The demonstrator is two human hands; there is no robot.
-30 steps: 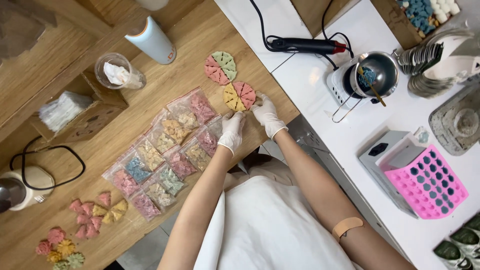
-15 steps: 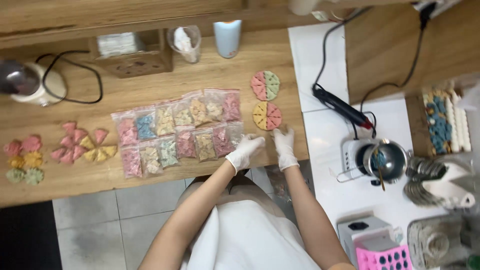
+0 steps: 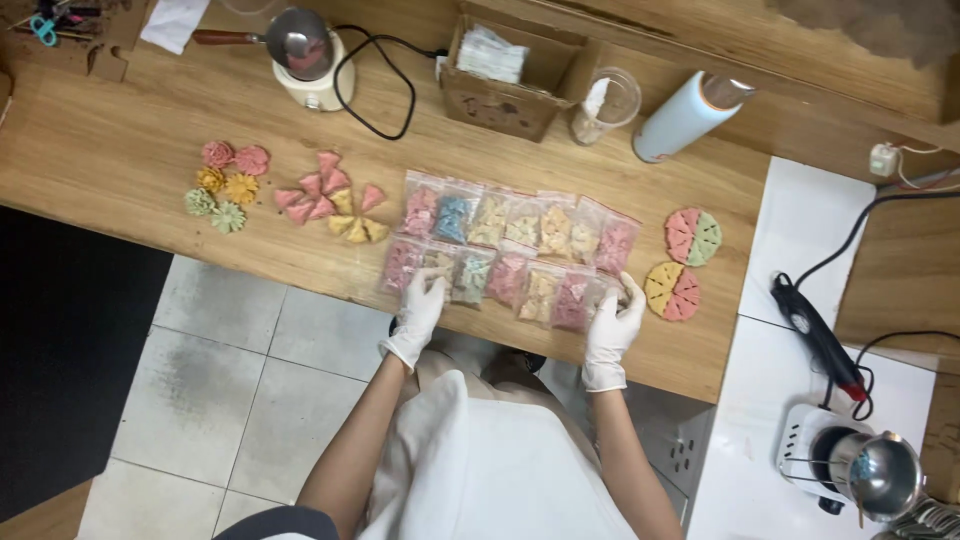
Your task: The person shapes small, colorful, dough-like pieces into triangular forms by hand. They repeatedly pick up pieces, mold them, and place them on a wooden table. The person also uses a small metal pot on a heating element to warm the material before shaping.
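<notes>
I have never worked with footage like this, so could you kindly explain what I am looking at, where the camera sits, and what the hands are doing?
There is no machine here: a person wears a camera on the head, so the single view looks straight down at their own gloved hands. The left hand and right hand rest at either end of the near row of small clear bags, which hold coloured pieces and lie in two rows on a wooden counter. Neither hand lifts anything; they only touch the bags. Left of the bags lie loose wedge pieces and small flower shapes; to the right, two round segmented discs. Behind stand a cardboard box and a pale blue bottle.
</notes>
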